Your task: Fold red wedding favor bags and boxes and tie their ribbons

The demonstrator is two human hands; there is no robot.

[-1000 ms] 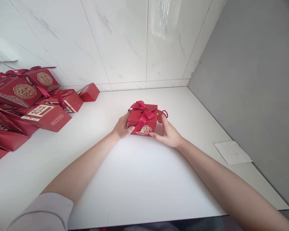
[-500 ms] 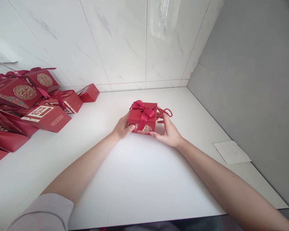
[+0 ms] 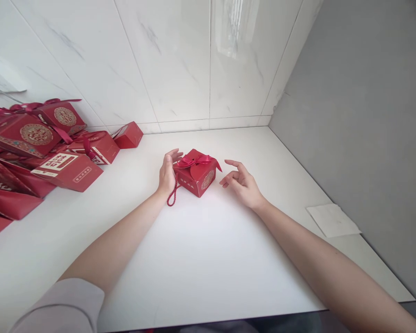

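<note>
A red gift box [image 3: 197,178] with gold print sits on the white table, one corner turned towards me. On its lid is a red ribbon bow [image 3: 198,160], and a twisted red cord loop [image 3: 172,196] hangs down at its left side. My left hand [image 3: 167,173] is upright at the box's left side, fingers extended; whether the palm touches the box I cannot tell. To the right of the box, a small gap away, is my right hand [image 3: 241,185], fingers apart and holding nothing.
Several red gift boxes [image 3: 67,171] are piled at the left, some with ribbons. A folded white paper [image 3: 333,220] lies near the table's right edge. A marbled tile wall [image 3: 180,64] stands behind the white table [image 3: 208,263], and a grey panel [image 3: 360,115] rises on the right.
The box has turned, bringing its cord loop from the right side to the left. My right hand has come off the box, and my left hand's fingers have straightened.
</note>
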